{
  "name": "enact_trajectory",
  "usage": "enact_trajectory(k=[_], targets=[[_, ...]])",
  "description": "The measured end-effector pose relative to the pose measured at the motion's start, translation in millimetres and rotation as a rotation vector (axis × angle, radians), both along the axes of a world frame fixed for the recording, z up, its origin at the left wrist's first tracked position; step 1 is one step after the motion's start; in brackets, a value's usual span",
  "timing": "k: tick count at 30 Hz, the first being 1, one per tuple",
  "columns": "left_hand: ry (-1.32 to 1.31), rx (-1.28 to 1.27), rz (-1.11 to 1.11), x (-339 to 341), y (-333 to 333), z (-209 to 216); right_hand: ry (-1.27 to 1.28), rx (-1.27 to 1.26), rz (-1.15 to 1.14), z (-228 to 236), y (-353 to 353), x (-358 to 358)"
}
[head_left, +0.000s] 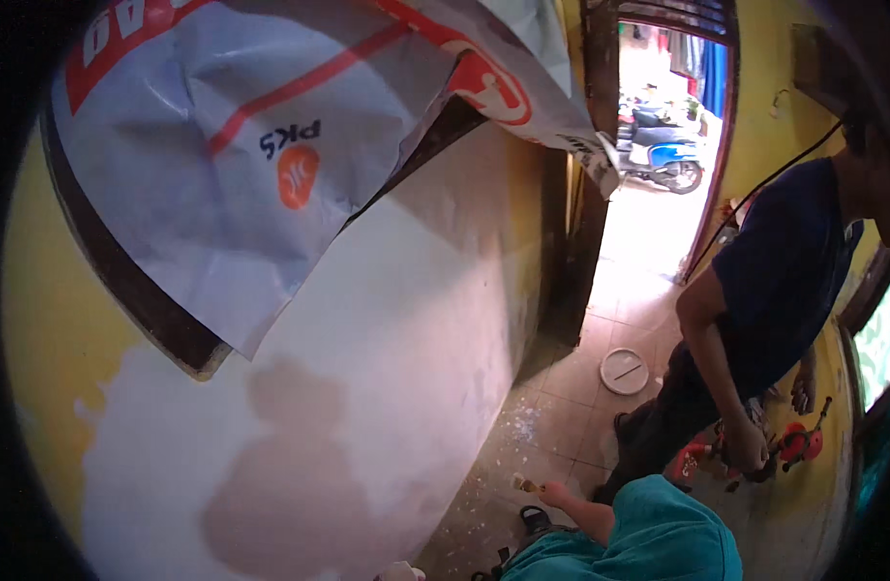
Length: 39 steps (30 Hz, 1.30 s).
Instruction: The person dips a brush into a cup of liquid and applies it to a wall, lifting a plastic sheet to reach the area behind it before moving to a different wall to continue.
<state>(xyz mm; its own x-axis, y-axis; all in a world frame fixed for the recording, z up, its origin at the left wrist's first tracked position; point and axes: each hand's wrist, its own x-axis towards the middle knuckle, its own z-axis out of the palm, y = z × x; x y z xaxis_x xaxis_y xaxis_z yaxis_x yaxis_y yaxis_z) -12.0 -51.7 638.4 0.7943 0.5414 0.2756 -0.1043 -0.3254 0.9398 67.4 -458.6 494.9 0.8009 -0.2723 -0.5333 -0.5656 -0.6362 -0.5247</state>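
Observation:
My right hand (555,495) is closed round the handle of a paintbrush (528,483), its bristles pointing left toward the wall. The bare forearm comes out of a teal sleeve (672,523) at the bottom. Left of the brush stands a wall (396,387) with a broad white-painted area. My left hand cannot be made out; only a small pale shape (399,572) shows at the lower edge, too cut off to name. Over the upper wall hangs a creased white banner (271,107) with red stripes, covering most of a dark wooden frame (135,281).
A person in a dark shirt (784,252) stands close on the right. A round white lid (624,372) lies on the tiled floor (561,426), which has white spatters. Beyond the open doorway (648,232) a blue scooter (672,155) is parked. A red child's bike (798,443) stands behind the person.

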Motion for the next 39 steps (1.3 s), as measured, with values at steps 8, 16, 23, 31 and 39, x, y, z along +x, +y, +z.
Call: enact_trajectory(k=[8, 16, 23, 31, 39], targets=[[-0.033, -0.049, -0.342, 40.7, 7.9, 7.3, 0.072, -0.131, -0.216, 27.8, 23.8, -106.7], [0.001, -0.085, -0.7, 49.9, 2.9, 1.4, -0.042, 0.202, -0.903, -12.0, 46.5, -130.5], [0.039, -0.091, -0.916, 48.4, 0.0, 0.7, -0.305, 0.373, -0.656, 59.7, 68.5, -104.8], [0.059, -0.081, -1.014, 48.9, -19.1, 5.9, -0.408, 0.608, -0.749, 216.5, 44.8, -80.6], [0.051, -0.018, -0.948, 69.0, -68.1, 0.4, -0.765, 0.559, -0.965, 219.3, -133.8, -10.9]])
